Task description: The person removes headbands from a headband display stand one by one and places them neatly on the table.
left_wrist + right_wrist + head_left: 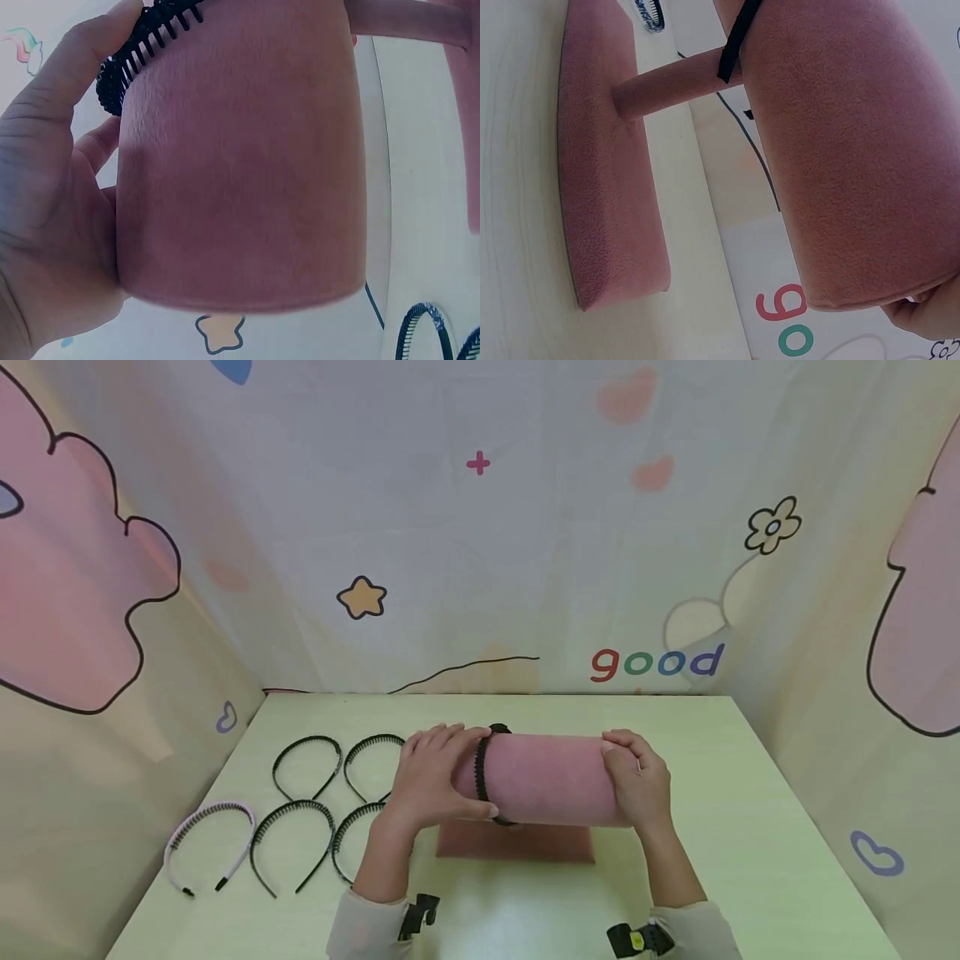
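A pink plush headband stand has a horizontal roll (555,777) on a short post above a flat base (517,845). Around the roll's left part sits a black toothed headband (481,770), its ends pointing down in the right wrist view. My left hand (426,781) spans the roll's left end, fingers over the top and thumb below, pinching the headband (154,37) by its sides. At the opposite end my right hand (647,781) grips the roll, thumb on the near face; only part of this hand (930,311) shows in the right wrist view.
Left on the pale table (750,860) lie several headbands: a lilac one (174,860) and black ones, such as this black headband (292,806). My left arm partly covers two of them. A printed curtain (480,543) encloses the table's back and sides.
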A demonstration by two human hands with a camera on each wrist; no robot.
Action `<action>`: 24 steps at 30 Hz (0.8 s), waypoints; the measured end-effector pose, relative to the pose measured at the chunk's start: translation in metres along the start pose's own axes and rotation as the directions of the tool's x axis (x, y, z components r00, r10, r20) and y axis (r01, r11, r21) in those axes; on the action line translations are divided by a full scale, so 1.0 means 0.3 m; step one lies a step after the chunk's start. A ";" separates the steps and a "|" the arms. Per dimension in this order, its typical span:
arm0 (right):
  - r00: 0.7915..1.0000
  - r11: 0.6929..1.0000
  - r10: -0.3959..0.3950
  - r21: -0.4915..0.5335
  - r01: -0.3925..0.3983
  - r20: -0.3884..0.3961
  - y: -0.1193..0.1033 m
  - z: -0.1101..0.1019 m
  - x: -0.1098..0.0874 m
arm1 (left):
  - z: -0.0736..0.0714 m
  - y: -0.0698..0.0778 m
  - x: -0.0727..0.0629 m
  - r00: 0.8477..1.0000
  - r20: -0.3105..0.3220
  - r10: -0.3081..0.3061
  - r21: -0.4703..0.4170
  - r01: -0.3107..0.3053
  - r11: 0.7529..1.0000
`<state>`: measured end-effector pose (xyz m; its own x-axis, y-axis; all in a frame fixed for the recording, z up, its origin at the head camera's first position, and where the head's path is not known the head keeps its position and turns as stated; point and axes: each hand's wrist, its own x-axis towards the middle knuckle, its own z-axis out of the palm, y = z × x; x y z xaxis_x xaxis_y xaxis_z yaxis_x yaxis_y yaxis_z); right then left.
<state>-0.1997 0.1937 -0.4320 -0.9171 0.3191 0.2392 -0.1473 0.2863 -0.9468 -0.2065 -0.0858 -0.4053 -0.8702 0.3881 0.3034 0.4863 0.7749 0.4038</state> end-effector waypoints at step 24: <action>1.000 1.000 -0.021 -0.008 0.021 0.002 0.013 -0.004 0.008 | 0.002 -0.118 -0.011 0.997 -0.068 0.040 -0.237 -0.055 0.970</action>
<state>-0.2020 0.1967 -0.4348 -0.9146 0.3109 0.2586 -0.1639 0.2997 -0.9399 -0.2210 -0.1141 -0.4211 -0.8430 0.3837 0.3770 0.5379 0.6125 0.5793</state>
